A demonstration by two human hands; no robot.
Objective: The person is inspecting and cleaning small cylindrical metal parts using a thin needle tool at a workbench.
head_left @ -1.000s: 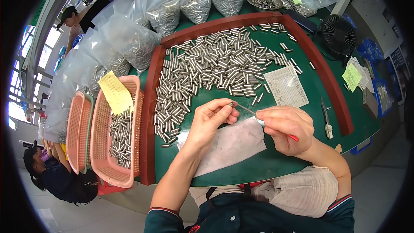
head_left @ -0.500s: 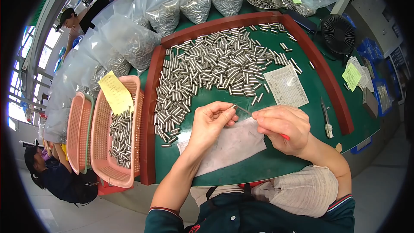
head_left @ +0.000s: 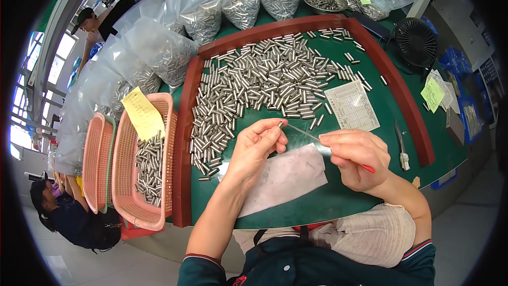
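Observation:
Between the thumb and fingers of my left hand (head_left: 256,148) is a small metal cylinder (head_left: 281,125), its end pointing up and right. My right hand (head_left: 357,156) grips a thin metal rod tool (head_left: 304,133) with a red handle (head_left: 369,169); whether it is a file or another tool I cannot tell. The rod's tip reaches close to the cylinder; whether they touch is unclear. Beneath both hands lies a whitish cloth (head_left: 286,180) with grey smudges. A wide heap of similar metal cylinders (head_left: 259,77) spreads beyond my hands on the green tabletop (head_left: 338,196).
Dark red rails (head_left: 389,74) border the heap. At left stand pink baskets (head_left: 119,180), one holding cylinders and a yellow note (head_left: 144,114). Filled plastic bags (head_left: 201,18) line the back. Right of the heap are a printed sheet (head_left: 352,105), tweezers (head_left: 400,143) and a black fan (head_left: 415,42).
My left hand has shifted slightly left and up with the cylinder. The right hand has drawn a little to the right, so more of the thin rod shows between the hands.

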